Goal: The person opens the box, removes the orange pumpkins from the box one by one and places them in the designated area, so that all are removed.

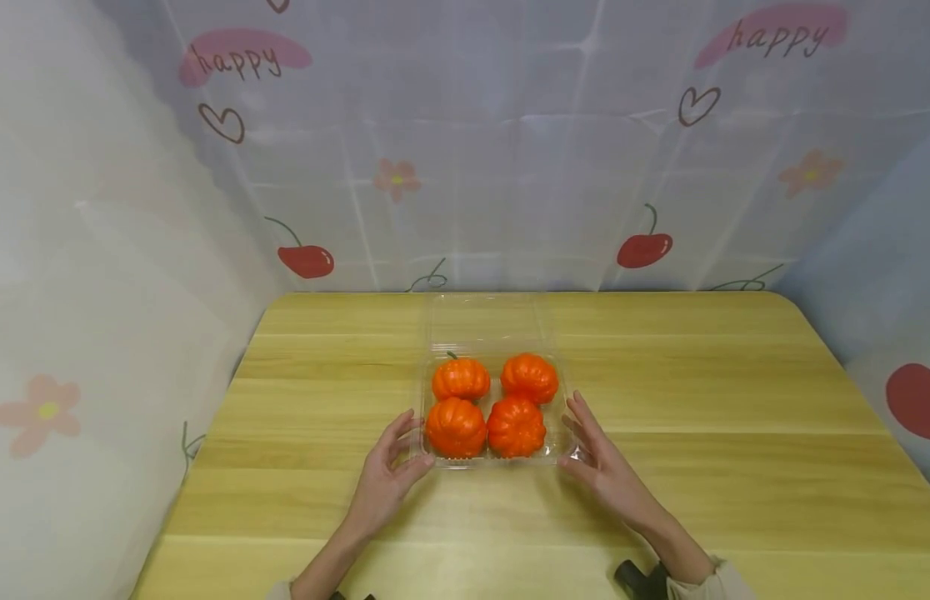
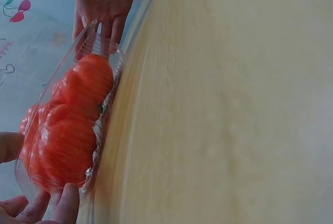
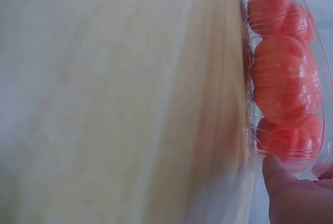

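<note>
A clear plastic clamshell container sits on the wooden table with its lid folded back. Inside are several orange pumpkins, one at the back left showing a green stem. My left hand holds the container's front left corner, thumb at the front edge and fingers along the side. At the opposite corner, my right hand grips the front right in much the same way. The left wrist view shows left fingertips against the clear wall. A right fingertip touches the container's end in the right wrist view.
The light wooden table extends to both sides of the container. A printed curtain with cherries and hearts hangs behind its back edge. Near my right forearm is a dark object, cut off by the frame's bottom.
</note>
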Demonstrator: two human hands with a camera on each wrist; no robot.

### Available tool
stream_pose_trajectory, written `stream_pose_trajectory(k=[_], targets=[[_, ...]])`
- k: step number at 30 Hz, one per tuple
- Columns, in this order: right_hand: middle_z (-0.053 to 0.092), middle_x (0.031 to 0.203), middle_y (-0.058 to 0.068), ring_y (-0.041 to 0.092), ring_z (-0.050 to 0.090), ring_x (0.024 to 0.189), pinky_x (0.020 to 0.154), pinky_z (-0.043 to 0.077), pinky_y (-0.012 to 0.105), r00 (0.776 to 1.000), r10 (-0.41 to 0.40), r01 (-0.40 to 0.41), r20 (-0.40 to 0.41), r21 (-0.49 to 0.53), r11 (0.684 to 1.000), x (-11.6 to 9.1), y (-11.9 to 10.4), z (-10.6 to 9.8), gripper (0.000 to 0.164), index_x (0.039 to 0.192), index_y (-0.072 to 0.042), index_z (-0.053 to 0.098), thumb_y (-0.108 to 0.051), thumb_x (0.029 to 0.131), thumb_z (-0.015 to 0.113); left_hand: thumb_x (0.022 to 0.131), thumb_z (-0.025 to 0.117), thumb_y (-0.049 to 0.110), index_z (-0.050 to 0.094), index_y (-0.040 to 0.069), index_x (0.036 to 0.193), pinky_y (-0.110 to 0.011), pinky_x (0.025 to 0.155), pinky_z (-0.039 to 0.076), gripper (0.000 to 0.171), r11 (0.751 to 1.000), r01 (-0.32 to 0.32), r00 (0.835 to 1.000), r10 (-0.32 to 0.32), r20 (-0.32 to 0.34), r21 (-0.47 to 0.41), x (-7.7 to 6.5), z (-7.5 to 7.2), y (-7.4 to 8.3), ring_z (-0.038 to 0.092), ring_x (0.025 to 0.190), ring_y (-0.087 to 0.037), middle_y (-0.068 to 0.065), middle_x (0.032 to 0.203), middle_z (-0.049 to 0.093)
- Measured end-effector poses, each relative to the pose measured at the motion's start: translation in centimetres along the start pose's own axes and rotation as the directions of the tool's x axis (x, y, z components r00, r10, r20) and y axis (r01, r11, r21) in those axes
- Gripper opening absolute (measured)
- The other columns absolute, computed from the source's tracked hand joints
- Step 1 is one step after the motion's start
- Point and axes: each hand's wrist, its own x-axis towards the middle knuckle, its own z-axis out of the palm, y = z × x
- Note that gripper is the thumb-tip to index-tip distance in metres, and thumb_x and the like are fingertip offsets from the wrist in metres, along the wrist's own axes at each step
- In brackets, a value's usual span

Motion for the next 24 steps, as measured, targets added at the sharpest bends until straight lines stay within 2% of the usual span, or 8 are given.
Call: stream_pose_trajectory(k=[7,14,18,24], targets=[[0.007,0.163,0.018,0.046,0.018,0.143,0.110,0.023,0.055,1.000,-0.006,0.007,0.008,-0.006,1.000,0.0,-0.2,-0.1,0.085,0.159,-0.009,0.009,0.003,0.093,0.061,0.088,0.072,0.003,0.035,0.002,0.150,-0.028,0.096,0.049,0.072,1.000,-0.001,1.000,0.001,0.001,0.001,-0.1,0.0,0.1,0.049,0.125,-0.037,-0.016,0.142,0.046],[0.016,0.161,0.021,0.046,0.025,0.141,0.107,0.030,0.058,1.000,0.017,-0.017,0.007,-0.069,0.997,0.1,-0.9,-0.8,0.085,0.158,-0.004,0.014,-0.007,0.093,0.068,0.087,0.073,0.000,0.032,0.001,0.150,-0.027,0.090,0.053,0.075,1.000,-0.016,1.000,0.016,0.012,0.007,0.1,-0.1,0.2,0.046,0.126,-0.040,-0.019,0.147,0.036],[0.023,0.159,0.021,0.046,0.025,0.141,0.108,0.032,0.059,0.999,0.035,-0.036,-0.011,-0.117,0.992,0.8,-2.0,-1.4,0.081,0.155,-0.002,0.021,-0.017,0.093,0.070,0.085,0.076,0.003,0.027,0.006,0.154,-0.035,0.093,0.052,0.085,0.998,-0.055,0.998,0.053,0.044,0.042,0.5,-0.3,0.4,0.040,0.132,-0.041,-0.015,0.157,0.024],[0.029,0.155,0.021,0.044,0.023,0.142,0.113,0.023,0.062,0.997,-0.037,0.023,-0.065,-0.203,0.979,2.9,-4.0,-1.7,0.075,0.150,0.003,0.031,-0.018,0.091,0.073,0.083,0.081,0.015,0.025,0.015,0.157,-0.053,0.102,0.044,0.093,0.983,-0.114,0.990,0.099,0.103,0.146,1.6,-0.7,0.4,0.033,0.139,-0.039,-0.005,0.164,0.012]])
